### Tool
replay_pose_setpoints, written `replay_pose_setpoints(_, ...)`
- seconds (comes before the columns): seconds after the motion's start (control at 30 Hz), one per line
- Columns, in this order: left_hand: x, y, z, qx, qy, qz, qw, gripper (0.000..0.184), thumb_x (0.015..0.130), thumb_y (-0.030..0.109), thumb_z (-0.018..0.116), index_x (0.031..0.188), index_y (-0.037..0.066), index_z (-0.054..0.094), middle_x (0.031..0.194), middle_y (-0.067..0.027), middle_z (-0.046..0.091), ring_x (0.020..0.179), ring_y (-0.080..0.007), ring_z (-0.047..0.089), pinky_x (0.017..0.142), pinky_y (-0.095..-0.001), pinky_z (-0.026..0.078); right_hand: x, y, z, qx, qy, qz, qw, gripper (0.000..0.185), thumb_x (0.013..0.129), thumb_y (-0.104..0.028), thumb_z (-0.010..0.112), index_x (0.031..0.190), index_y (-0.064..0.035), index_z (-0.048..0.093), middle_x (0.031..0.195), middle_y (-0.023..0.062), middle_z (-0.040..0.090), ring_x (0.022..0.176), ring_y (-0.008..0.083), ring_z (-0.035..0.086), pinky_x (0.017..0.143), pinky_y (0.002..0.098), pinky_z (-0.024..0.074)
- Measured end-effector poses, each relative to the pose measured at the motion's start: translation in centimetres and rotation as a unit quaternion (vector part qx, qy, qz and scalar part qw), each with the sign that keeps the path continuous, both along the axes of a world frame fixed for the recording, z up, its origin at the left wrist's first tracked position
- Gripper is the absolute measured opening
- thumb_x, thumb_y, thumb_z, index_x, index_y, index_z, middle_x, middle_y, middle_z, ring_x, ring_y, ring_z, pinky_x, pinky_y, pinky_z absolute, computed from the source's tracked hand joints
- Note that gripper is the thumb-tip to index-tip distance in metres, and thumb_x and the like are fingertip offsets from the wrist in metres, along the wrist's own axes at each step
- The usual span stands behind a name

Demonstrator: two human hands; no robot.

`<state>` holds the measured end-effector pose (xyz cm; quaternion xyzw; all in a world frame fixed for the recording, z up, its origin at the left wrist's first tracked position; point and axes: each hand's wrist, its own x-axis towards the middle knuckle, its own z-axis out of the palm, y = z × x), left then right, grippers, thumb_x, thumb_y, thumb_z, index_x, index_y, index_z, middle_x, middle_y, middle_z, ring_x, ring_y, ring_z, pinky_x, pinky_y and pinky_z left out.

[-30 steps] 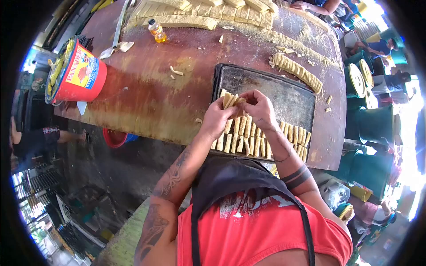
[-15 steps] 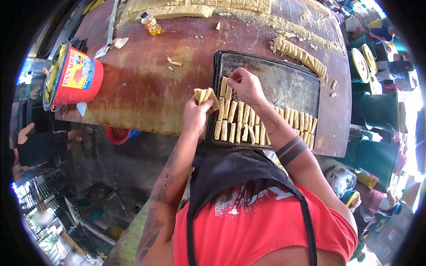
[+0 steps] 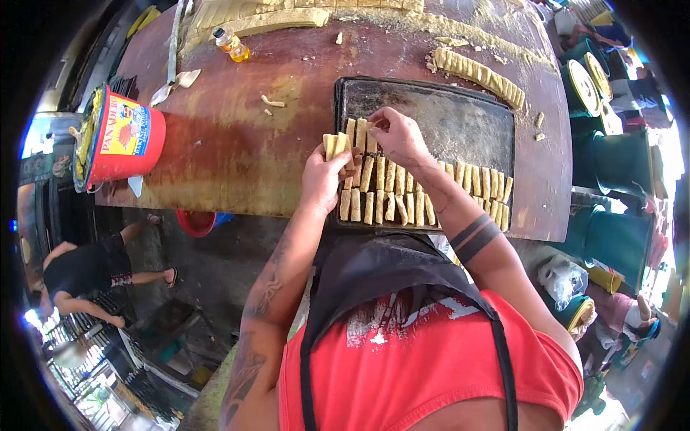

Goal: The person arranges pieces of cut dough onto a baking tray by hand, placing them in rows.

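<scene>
My left hand [image 3: 320,181] is closed around a small bunch of pale dough sticks [image 3: 336,145] beside the left edge of a dark baking tray [image 3: 460,118]. My right hand [image 3: 402,138] pinches the upper end of a dough stick [image 3: 371,139] at the tray's left side. That stick stands in line with others in a short third row. Below it, two longer rows of dough sticks [image 3: 390,174] run across the near half of the tray, partly hidden by my right forearm. The tray's far half shows bare, dusty metal.
A cut dough log [image 3: 478,74] lies behind the tray, with more dough [image 3: 280,21] along the table's far side. A small bottle [image 3: 232,44] and a red bucket [image 3: 129,136] stand to the left. Green bins [image 3: 622,169] line the right. A person [image 3: 86,269] is at lower left.
Another dough stick now stands in the third row, under my right fingers. The bunch in my left hand has turned. The view has shifted slightly, and the person at lower left shows more fully.
</scene>
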<state>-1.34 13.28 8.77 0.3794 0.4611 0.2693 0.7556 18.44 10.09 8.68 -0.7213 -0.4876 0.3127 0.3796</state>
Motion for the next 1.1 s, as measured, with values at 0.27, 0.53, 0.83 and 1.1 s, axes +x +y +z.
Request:
replay_pose_setpoints(0.27, 2.8, -0.7, -0.1, 0.03, -0.044, -0.061, 0.997, 0.026, 0.101, 0.009, 0.061, 0.126, 0.003, 0.058, 0.112, -0.0105, 0.07, 0.095, -0.0199, 0.072, 0.08, -0.0354, 0.061, 0.9, -1.9, 0.3, -0.001, 0.189, 0.057, 0.98, 0.03, 0.092, -0.012, 0.071, 0.12, -0.0029, 0.068, 0.094, 0.0093, 0.073, 0.084, 0.0155, 0.068, 0.079, 0.0331, 0.0559)
replay_pose_setpoints(0.53, 2.2, -1.1, -0.1, -0.056, -0.073, -0.007, 0.996, 0.03, 0.102, 0.008, 0.054, 0.131, 0.002, 0.057, 0.117, -0.0129, 0.07, 0.102, -0.0257, 0.073, 0.087, -0.0379, 0.06, 2.4, -1.0, -0.9, 0.03, -0.096, 0.015, 0.995, 0.032, 0.092, -0.019, 0.072, 0.121, -0.0044, 0.069, 0.107, 0.0141, 0.073, 0.096, 0.0244, 0.071, 0.087, 0.0367, 0.0556)
replay_pose_setpoints(0.83, 4.5, -1.6, 0.4, -0.024, -0.016, -0.071, 0.997, 0.031, 0.101, 0.006, 0.055, 0.132, 0.001, 0.056, 0.12, -0.0131, 0.069, 0.104, -0.0264, 0.073, 0.084, -0.0384, 0.062, 3.5, -1.8, 0.2, -0.03, 0.143, -0.027, 0.989, 0.027, 0.093, -0.016, 0.072, 0.116, -0.0035, 0.071, 0.1, 0.011, 0.075, 0.089, 0.019, 0.07, 0.082, 0.0341, 0.056)
replay_pose_setpoints(1.1, 5.3, -2.2, 0.0, -0.006, -0.048, -0.01, 0.999, 0.025, 0.102, 0.002, 0.053, 0.126, 0.001, 0.058, 0.117, -0.0108, 0.069, 0.103, -0.025, 0.074, 0.086, -0.0403, 0.063, 3.3, -3.4, 1.7, 0.029, 0.037, -0.027, 0.999, 0.027, 0.09, -0.018, 0.072, 0.112, -0.003, 0.071, 0.103, 0.0139, 0.075, 0.093, 0.0259, 0.073, 0.088, 0.0364, 0.057)
